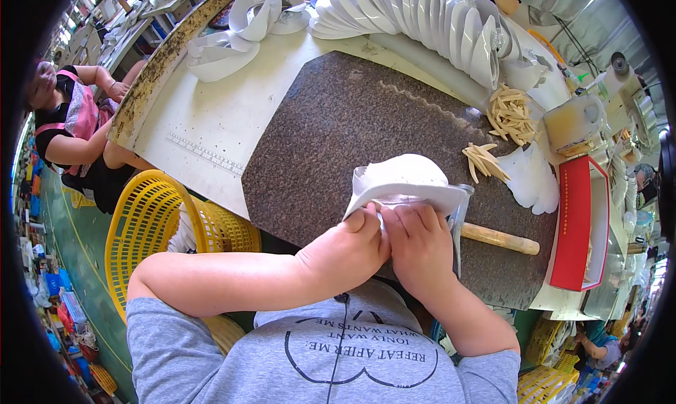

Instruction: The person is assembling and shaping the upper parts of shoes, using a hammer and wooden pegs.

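Both my hands are closed on a white cap-like piece (401, 172) with a curved brim, held over the near part of a dark speckled stone slab (317, 129). My left hand (360, 236) grips its near edge at the left. Right beside it, nearly touching, my right hand (421, 242) has its fingers curled over the same edge. The fingertips are partly hidden by the piece. A tool with a wooden handle (501, 238) lies on the slab to the right of my right hand. Its other end is hidden behind the piece and a greyish edge there.
A long row of white curved pieces (422, 13) lines the far edge. At right are pale tapered strips (510, 115), a white glove (533, 179), a red box (572, 224) and a cloudy container (574, 122). A yellow basket (151, 214) stands left, near a seated person (77, 122).
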A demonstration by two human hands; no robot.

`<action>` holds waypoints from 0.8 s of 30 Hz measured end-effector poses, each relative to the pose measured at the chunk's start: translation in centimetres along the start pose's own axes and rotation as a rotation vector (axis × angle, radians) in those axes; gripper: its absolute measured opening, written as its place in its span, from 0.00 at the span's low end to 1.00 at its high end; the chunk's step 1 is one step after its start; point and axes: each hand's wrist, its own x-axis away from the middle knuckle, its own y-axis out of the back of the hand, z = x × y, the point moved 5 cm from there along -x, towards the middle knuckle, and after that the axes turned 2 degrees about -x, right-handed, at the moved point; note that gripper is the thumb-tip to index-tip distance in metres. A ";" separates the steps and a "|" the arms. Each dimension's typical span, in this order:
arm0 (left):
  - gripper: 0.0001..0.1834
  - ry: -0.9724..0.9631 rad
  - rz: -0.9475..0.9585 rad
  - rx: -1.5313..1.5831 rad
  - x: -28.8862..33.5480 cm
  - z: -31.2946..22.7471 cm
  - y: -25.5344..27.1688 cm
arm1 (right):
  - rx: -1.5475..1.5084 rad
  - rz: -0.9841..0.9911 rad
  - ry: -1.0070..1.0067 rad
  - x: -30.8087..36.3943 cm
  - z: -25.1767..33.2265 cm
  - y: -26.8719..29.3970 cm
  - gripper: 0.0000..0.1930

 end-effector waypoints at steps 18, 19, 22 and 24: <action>0.22 -0.036 -0.028 -0.191 -0.2 -0.7 -1.2 | 0.049 -0.025 -0.122 1.3 -1.7 -0.7 0.15; 0.22 -0.050 -0.026 -0.228 -0.3 -0.8 -1.3 | 0.018 -0.022 -0.117 1.8 -1.7 -0.8 0.18; 0.22 -0.067 -0.021 -0.254 -0.6 -0.6 -0.6 | 0.029 -0.045 -0.055 2.9 -1.2 -0.7 0.22; 0.22 -0.077 -0.027 -0.248 -0.9 -0.4 -0.6 | 0.046 -0.021 -0.036 2.6 -1.1 -0.9 0.23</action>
